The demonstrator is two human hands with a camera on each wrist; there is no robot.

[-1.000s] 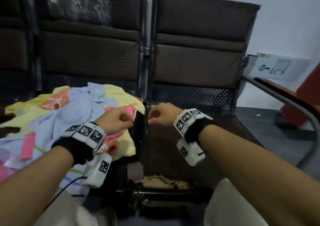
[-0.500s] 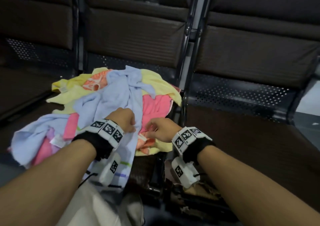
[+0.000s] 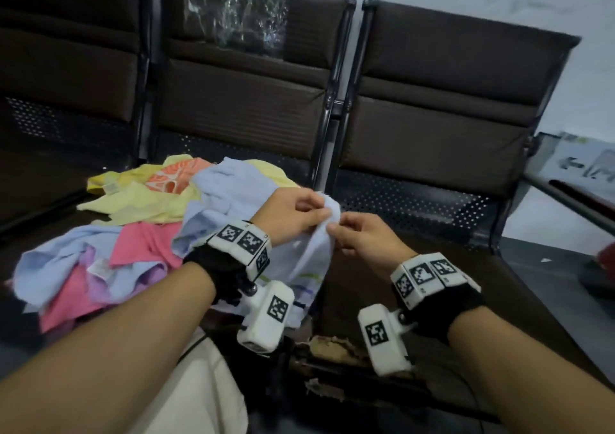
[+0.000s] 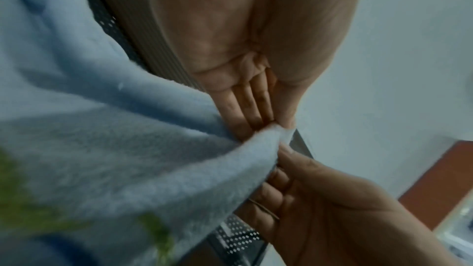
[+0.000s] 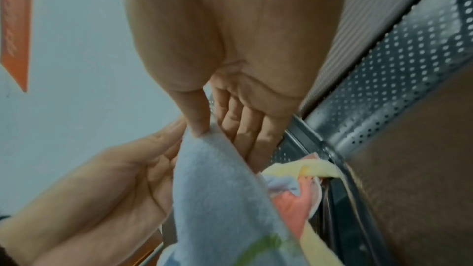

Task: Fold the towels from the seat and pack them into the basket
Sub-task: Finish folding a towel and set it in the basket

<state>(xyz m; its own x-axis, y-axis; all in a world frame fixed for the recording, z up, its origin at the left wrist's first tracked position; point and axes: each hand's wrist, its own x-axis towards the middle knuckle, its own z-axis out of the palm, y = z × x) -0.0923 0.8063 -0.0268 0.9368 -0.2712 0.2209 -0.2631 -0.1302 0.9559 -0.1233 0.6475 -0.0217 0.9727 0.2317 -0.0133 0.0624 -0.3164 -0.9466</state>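
Observation:
A light blue towel point(image 3: 316, 254) with coloured stripes near its lower hem hangs between my hands, over the gap between two seats. My left hand point(image 3: 317, 214) pinches its top corner, and my right hand point(image 3: 334, 232) pinches the same edge right beside it. In the left wrist view the left fingers point(image 4: 256, 116) meet the towel's edge point(image 4: 268, 135). In the right wrist view the thumb point(image 5: 198, 122) presses the towel point(image 5: 217, 189). The remaining yellow, pink, orange and blue towels lie in a heap point(image 3: 133, 230) on the middle seat. No basket is in view.
A dark brown seat point(image 3: 449, 300) lies to the right of the heap, with a metal armrest point(image 3: 579, 207) beyond it. Tall backrests point(image 3: 432, 107) stand behind. The seats' front edge point(image 3: 332, 353) is torn. My light trousers point(image 3: 199, 393) show below.
Both hands were low on the heap; they have risen and moved right, lifting the light blue towel's corner off the pile. The right hand now pinches the towel beside the left.

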